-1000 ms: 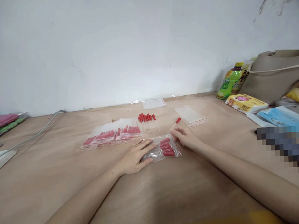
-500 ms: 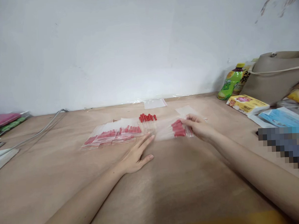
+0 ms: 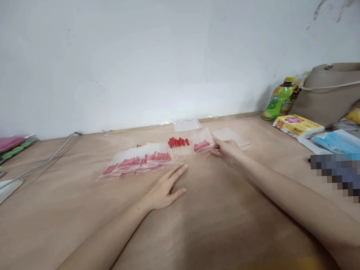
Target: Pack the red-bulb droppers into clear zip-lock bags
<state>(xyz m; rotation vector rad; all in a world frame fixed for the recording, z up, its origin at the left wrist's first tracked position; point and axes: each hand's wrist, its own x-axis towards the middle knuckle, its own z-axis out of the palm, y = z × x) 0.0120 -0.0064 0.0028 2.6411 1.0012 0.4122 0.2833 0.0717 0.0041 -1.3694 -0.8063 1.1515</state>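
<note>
My right hand pinches the right edge of a clear zip bag that has several red-topped droppers inside. Just left of that bag, loose glass droppers with red rubber bulbs lie in a fanned group, bulbs toward the wall. My left hand rests on the table with its fingers spread, below the loose droppers, and holds nothing. To its upper left, several filled zip bags of droppers overlap in a row. A flat zip bag lies behind my right hand, partly hidden by it.
Another flat bag lies by the wall. At right stand a green drink bottle, a yellow tissue pack, a blue package and a beige handbag. A grey cable crosses the left side of the wooden table.
My right hand has brought the filled zip bag back toward the wall and slightly left, and turned it, so its bulbs now sit beside the loose droppers. My left hand is nearly still.
</note>
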